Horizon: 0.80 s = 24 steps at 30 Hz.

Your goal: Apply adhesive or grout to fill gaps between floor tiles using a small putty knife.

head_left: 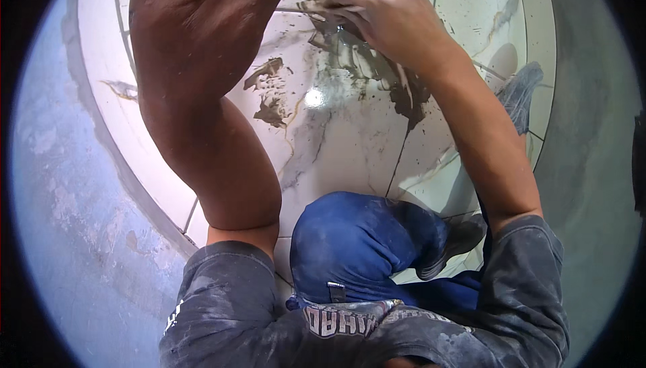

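Note:
My right hand (377, 6) is low over the white marbled floor tiles (363, 156), its fingers smeared by motion. It is at the far end of a wet, dark grey-brown paste (350, 58) streaked across the tiles and a joint line. Whether the fingers hold anything does not show. My left arm is raised close to the camera and looks large; the left hand (195, 35) is partly cut off by the upper edge, so its fingers are hidden. A smaller paste smear (270, 92) lies between the two arms.
A blue-painted, patchy wall (81, 220) curves along the left, and a grey-green wall (592, 186) along the right. My bent knee in blue trousers (356, 240) is near, with a dark shoe (457, 243) beside it. A grey, crumpled covering (521, 95), perhaps on a foot, lies at the right.

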Motion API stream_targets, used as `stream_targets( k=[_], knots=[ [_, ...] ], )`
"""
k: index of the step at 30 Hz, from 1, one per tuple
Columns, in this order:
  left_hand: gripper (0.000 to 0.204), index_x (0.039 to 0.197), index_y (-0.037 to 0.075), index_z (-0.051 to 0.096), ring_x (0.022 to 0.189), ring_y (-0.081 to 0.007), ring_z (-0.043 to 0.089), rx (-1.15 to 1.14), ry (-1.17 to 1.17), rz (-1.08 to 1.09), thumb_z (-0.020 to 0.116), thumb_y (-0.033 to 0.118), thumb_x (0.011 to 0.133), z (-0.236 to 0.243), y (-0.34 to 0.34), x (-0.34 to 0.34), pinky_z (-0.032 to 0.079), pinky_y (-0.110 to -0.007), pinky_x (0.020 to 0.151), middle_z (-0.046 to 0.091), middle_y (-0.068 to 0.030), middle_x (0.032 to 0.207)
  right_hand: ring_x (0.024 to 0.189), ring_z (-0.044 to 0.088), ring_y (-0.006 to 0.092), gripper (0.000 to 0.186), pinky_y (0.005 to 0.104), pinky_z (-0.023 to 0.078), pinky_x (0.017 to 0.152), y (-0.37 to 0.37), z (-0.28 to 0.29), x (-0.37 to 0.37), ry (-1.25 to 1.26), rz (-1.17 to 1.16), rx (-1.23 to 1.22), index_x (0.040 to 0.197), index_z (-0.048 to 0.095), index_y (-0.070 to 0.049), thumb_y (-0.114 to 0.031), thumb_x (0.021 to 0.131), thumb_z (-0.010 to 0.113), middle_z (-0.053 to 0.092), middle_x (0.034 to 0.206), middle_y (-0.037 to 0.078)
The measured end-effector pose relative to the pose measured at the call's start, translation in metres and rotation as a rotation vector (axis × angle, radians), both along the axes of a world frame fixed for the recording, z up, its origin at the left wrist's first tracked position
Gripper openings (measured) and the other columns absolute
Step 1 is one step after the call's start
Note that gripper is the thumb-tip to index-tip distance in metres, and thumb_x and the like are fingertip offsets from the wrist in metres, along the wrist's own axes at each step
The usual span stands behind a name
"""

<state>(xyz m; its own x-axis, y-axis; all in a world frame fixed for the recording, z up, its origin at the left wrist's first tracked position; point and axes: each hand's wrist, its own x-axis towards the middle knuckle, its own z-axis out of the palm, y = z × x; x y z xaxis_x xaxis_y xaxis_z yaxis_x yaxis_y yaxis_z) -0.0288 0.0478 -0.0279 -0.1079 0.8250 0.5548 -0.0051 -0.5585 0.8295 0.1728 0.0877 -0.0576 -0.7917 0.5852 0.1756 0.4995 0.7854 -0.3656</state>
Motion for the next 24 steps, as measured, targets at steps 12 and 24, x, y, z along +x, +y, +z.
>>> stream_targets(
  k=[12, 24],
  knots=[
    [0.025, 0.107, 0.0, 0.069, 0.085, -0.011, 0.063, 0.042, -0.143, 0.008, 0.074, 0.016, 0.089, -0.003, -0.001, 0.01, 0.05, -0.023, 0.076, 0.071, -0.0073, 0.099, 0.081, 0.064, 0.0371, 0.012, 0.0403, 0.052, 0.074, -0.003, 0.007, 0.029, 0.073, -0.168, -0.093, 0.092, 0.067, 0.0, -0.01, 0.086, 0.068, 0.069, 0.091, 0.015],
    [0.04, 0.109, 0.004, 0.071, 0.088, -0.0132, 0.064, -0.243, 0.086, -0.013, 0.086, 0.01, 0.072, 0.013, -0.01, 0.031, 0.054, -0.03, 0.076, 0.071, -0.0071, 0.102, 0.078, 0.069, 0.0343, 0.017, 0.0416, 0.054, 0.071, -0.017, 0.044, 0.021, 0.145, -0.248, -0.415, 0.095, 0.068, 0.002, -0.013, 0.087, 0.065, 0.068, 0.083, 0.018]
  ],
)
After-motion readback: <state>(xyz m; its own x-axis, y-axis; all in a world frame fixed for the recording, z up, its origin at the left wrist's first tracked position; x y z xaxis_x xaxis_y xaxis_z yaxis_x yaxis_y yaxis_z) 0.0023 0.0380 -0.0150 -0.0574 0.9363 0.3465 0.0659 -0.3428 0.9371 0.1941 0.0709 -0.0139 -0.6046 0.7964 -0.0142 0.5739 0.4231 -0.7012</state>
